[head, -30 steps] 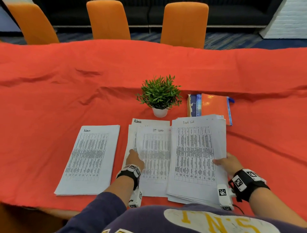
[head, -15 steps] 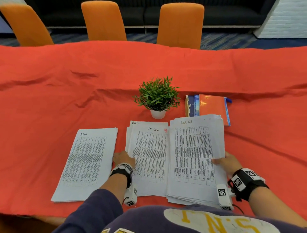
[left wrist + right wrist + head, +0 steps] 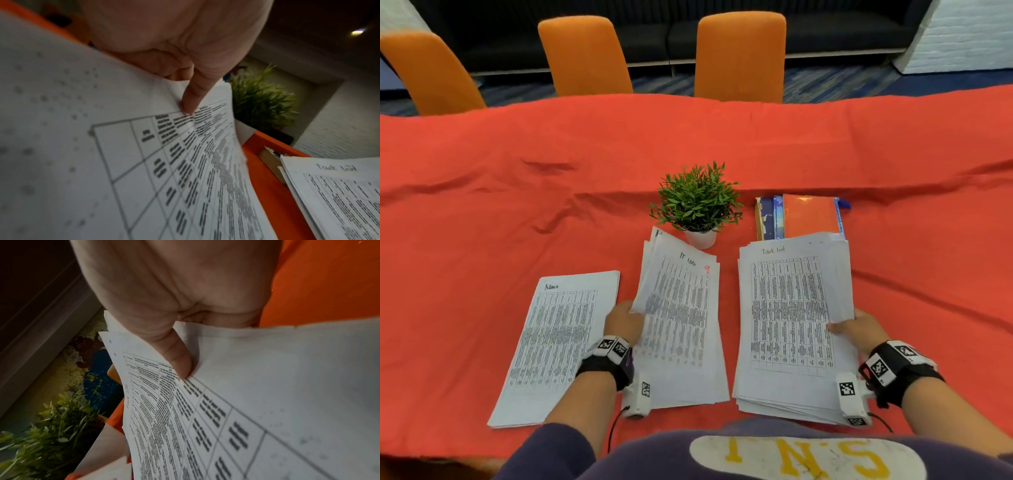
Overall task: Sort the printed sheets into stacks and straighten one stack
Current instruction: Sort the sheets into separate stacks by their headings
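Note:
Three stacks of printed table sheets lie on the red tablecloth (image 3: 482, 219). The left stack (image 3: 558, 342) is headed "Admin" and lies flat. My left hand (image 3: 625, 320) grips the left edge of the middle "IT log" stack (image 3: 685, 329) (image 3: 185, 162), thumb (image 3: 195, 91) on top; its left side is lifted and tilted. My right hand (image 3: 859, 327) grips the right edge of the thick "Task list" stack (image 3: 791, 325) (image 3: 185, 426), thumb (image 3: 176, 360) pressed on the top sheet. A strip of red cloth shows between these two stacks.
A small green plant in a white pot (image 3: 698, 205) stands just behind the middle stack. Books with an orange cover (image 3: 808, 216) lie behind the right stack. Three orange chairs (image 3: 739, 54) stand beyond the table's far edge. My dark-blue shirt (image 3: 756, 459) fills the bottom.
The middle and right stacks overlapped before; now they lie apart. My left hand has taken the middle stack's left edge and lifted it. The right hand keeps its grip.

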A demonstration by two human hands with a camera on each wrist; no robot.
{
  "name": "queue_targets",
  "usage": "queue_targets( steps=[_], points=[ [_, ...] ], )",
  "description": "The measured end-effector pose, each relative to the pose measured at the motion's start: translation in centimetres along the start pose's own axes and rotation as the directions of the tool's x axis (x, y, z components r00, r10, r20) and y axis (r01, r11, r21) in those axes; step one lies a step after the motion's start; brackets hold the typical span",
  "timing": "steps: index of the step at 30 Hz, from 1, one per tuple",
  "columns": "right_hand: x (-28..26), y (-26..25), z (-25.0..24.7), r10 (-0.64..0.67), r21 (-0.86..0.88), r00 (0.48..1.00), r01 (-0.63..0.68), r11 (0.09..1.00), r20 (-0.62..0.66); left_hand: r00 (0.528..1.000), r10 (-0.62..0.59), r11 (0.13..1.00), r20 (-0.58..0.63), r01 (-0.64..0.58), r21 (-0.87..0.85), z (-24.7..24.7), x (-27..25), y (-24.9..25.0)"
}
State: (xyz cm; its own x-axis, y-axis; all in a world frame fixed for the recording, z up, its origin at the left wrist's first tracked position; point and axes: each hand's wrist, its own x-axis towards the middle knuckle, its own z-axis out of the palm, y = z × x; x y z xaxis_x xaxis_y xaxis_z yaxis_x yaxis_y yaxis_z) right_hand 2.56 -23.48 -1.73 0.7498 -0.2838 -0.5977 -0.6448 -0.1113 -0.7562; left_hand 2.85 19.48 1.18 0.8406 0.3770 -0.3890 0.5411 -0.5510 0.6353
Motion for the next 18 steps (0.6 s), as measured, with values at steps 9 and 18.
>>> queue_targets(
  steps=[9,18],
  points=[
    [0.0,-1.7,-2.2,-0.046,0.108,0.997,0.052,0.993,-0.058,0.988,0.156,0.97,0.021,-0.149,-0.192,-4.4,-3.1,3.5],
    [-2.1,-3.3,1.9,-0.117,0.327,0.974,0.049,0.944,0.193,0.965,0.082,0.877,0.248,0.048,-0.477,2.9,-2.6,7.7]
  ],
)
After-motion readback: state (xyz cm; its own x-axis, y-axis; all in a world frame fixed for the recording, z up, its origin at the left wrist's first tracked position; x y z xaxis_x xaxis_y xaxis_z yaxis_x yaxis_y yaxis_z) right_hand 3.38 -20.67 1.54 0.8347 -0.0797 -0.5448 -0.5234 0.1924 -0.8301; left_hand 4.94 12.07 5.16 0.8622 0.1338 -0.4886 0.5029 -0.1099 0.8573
